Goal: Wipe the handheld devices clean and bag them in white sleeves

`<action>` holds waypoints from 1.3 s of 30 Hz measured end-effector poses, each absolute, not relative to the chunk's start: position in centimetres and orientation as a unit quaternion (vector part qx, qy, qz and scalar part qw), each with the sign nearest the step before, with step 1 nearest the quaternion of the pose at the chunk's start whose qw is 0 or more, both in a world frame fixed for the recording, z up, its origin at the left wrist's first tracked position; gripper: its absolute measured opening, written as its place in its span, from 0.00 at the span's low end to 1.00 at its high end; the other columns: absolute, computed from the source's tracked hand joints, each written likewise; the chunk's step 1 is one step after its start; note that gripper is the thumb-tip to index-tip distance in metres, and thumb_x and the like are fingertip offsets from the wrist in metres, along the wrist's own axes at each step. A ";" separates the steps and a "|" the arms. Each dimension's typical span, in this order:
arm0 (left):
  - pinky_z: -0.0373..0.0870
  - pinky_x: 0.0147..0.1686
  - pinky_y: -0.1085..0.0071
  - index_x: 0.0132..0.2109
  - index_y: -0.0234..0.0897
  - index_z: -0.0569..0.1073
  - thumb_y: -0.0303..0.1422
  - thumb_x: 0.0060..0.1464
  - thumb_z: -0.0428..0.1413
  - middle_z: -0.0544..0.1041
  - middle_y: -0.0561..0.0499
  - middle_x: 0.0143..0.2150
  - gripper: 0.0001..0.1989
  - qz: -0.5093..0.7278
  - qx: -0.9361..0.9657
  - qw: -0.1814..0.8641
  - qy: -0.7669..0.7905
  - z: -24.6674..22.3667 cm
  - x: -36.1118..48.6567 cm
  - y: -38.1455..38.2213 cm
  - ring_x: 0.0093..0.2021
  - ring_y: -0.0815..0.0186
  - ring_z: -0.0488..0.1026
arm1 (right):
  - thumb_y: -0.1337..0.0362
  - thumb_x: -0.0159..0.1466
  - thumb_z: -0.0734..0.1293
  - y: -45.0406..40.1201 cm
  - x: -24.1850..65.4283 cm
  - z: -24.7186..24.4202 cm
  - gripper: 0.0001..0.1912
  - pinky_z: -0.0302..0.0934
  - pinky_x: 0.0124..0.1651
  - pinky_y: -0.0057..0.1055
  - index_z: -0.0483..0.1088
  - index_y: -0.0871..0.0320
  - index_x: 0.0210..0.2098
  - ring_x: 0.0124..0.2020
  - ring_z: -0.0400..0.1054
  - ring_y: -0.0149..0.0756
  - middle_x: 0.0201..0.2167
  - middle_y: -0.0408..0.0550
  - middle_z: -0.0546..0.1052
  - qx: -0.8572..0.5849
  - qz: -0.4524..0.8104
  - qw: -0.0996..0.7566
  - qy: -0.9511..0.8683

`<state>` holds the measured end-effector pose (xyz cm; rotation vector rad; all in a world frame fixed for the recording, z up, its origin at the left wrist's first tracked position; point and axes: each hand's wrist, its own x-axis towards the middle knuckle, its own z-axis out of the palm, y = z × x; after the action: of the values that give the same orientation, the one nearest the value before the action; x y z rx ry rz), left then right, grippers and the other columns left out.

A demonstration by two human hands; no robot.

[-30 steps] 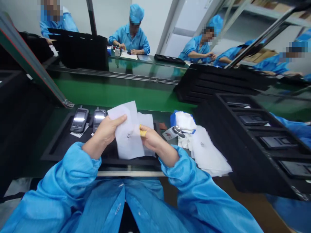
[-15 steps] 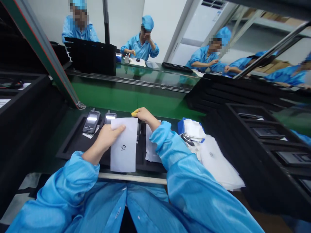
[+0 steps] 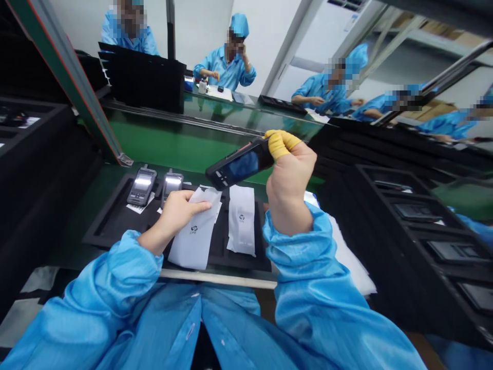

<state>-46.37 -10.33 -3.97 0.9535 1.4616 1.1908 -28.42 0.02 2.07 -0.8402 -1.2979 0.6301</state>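
Observation:
My left hand (image 3: pixel 175 216) pinches the top of a white sleeve (image 3: pixel 192 236) printed with a recycling mark. My right hand (image 3: pixel 289 169), with yellow covers on its fingertips, grips the top end of a black handheld device (image 3: pixel 241 165). The device is tilted, its keypad end just above the mouth of the sleeve, and apart from it. Another white sleeve (image 3: pixel 241 221) lies on the black tray (image 3: pixel 111 226), right of the first. Two more devices, one at the far left (image 3: pixel 141 186) and one beside it (image 3: pixel 172 184), rest in the tray.
White sleeves (image 3: pixel 348 257) are piled right of my right sleeve. Black trays holding devices (image 3: pixel 452 251) stand at the right, and another black tray (image 3: pixel 23 139) at the left. A green panel (image 3: pixel 165 149) rises behind the tray. Several people in blue work across the bench.
My right hand has lifted a device from the tray up and to the right. The sleeve in my left hand has tilted, and the other sleeve now shows fully.

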 end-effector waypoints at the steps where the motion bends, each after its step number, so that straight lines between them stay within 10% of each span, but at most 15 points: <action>1: 0.65 0.23 0.71 0.25 0.36 0.78 0.36 0.28 0.69 0.77 0.52 0.22 0.13 0.492 0.393 0.497 0.596 -3.8 -46.2 -10.4 0.22 0.66 0.71 | 0.55 0.58 0.68 -0.2 -28.6 2.0 0.10 0.66 0.52 0.37 0.74 0.53 0.34 0.45 0.72 0.34 0.37 0.43 0.77 -0.362 0.291 0.675 -0.573; 29: 0.64 0.26 0.73 0.34 0.36 0.79 0.59 0.46 0.58 0.76 0.53 0.26 0.28 0.550 0.489 0.457 0.499 -3.4 -43.8 -9.8 0.26 0.68 0.68 | 0.62 0.51 0.71 -3.9 -30.1 1.0 0.06 0.67 0.43 0.34 0.76 0.57 0.27 0.34 0.73 0.34 0.28 0.42 0.79 -0.439 0.418 0.524 -0.598; 39: 0.70 0.49 0.70 0.44 0.38 0.80 0.49 0.59 0.53 0.81 0.48 0.46 0.21 0.579 0.584 0.263 0.504 -1.0 -41.6 -8.9 0.49 0.60 0.76 | 0.59 0.54 0.72 -5.9 -28.1 0.0 0.04 0.63 0.54 0.43 0.78 0.51 0.29 0.39 0.73 0.37 0.32 0.40 0.80 -0.418 0.366 0.470 -0.685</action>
<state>-41.62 -8.94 -1.02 1.5804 1.3623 1.5663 -28.14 -5.93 -0.03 -1.0250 -1.6792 0.8971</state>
